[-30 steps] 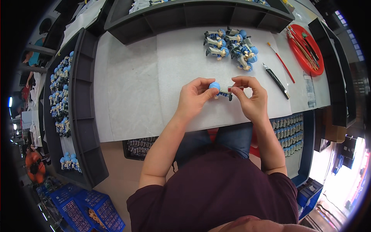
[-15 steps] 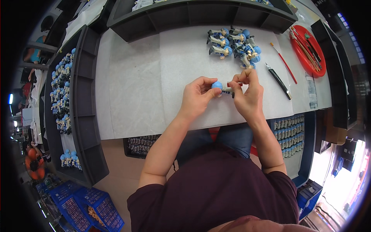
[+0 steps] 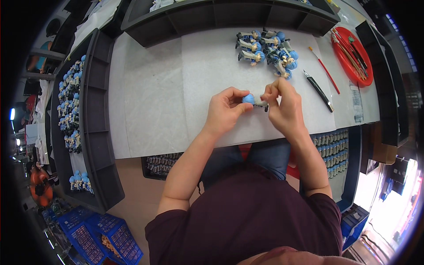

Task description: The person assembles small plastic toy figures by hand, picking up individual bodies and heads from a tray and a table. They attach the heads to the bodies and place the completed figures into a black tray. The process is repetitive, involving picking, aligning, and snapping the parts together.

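Observation:
A small toy figurine point(image 3: 248, 99) with a blue head and pale legs lies sideways over the white work sheet. My left hand point(image 3: 226, 109) is closed on its head end, thumb and fingers pinching it. At the figurine's leg end is my right hand point(image 3: 285, 108), its fingers pinched together. A bit of dark red shows by its fingertips, too small to make out. Beyond my hands, several finished-looking figurines point(image 3: 254, 56) of the same kind lie in a cluster on the sheet, some overlapping.
Right of the cluster lie a craft knife point(image 3: 319, 92) and a red-handled brush point(image 3: 326, 70). A red oval tray point(image 3: 365, 77) holds brushes. Dark grey crates stand at the back point(image 3: 229, 20) and left point(image 3: 97, 110). A bin of figurine parts point(image 3: 349, 194) sits low at right.
My right hand has turned a little and its fingers have curled in closer; less red shows between them. The left hand keeps its hold on the figurine, nearly still.

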A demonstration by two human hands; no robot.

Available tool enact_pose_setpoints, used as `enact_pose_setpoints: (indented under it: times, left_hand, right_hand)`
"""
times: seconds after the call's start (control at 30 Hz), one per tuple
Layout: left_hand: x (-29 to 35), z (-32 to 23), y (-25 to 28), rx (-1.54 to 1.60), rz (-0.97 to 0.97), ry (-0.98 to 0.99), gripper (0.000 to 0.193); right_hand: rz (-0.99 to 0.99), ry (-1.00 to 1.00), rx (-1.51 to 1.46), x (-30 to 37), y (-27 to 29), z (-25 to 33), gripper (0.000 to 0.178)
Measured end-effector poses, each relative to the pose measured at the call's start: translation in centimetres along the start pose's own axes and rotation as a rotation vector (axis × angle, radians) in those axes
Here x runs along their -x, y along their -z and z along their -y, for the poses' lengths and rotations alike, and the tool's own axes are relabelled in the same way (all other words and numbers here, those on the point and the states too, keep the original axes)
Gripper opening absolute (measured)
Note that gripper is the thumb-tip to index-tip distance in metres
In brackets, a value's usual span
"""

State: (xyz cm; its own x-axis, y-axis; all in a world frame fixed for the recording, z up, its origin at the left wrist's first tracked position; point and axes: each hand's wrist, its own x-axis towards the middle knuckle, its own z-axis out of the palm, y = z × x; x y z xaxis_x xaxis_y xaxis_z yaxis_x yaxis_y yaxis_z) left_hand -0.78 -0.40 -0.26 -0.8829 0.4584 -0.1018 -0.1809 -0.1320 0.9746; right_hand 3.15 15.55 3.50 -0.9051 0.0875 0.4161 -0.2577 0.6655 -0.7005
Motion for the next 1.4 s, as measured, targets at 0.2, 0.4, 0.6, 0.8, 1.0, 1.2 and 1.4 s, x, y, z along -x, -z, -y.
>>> enact_pose_setpoints:
  times: [0.2, 0.4, 0.6, 0.8, 1.0, 1.2, 1.4]
  left_hand:
    - [-0.2, -0.4, 0.0, -0.018, 0.007, 0.047, 0.028]
    - [0.0, -0.4, -0.1, -0.055, 0.000, 0.032, 0.028]
    - [0.0, -0.5, -0.2, -0.054, -0.001, 0.043, 0.028]
    - [0.0, -0.3, -0.1, -0.030, 0.015, 0.035, 0.028]
    - [0.4, -0.8, -0.2, 0.016, 0.076, -0.050, 0.029]
    - [0.5, -0.7, -0.4, 0.014, 0.105, -0.145, 0.030]
    - [0.3, -0.3, 0.0, -0.003, 0.101, -0.128, 0.028]
  right_hand:
    - [-0.030, 0.122, 0.176, 0.1, -0.2, 0.0, 0.024]
    - [-0.038, 0.077, 0.186, 0.0, -0.5, -0.8, 0.024]
    - [-0.011, 0.047, 0.160, 0.1, -0.7, -0.6, 0.024]
    - [0.004, 0.082, 0.215, 0.6, -0.3, 0.3, 0.023]
    - [-0.103, -0.247, -0.276, 0.5, 2.4, -2.2, 0.028]
    - [-0.114, -0.433, -0.499, 2.9, 3.4, -4.2, 0.030]
    - [-0.112, -0.417, -0.497, 3.2, 3.0, -3.3, 0.028]
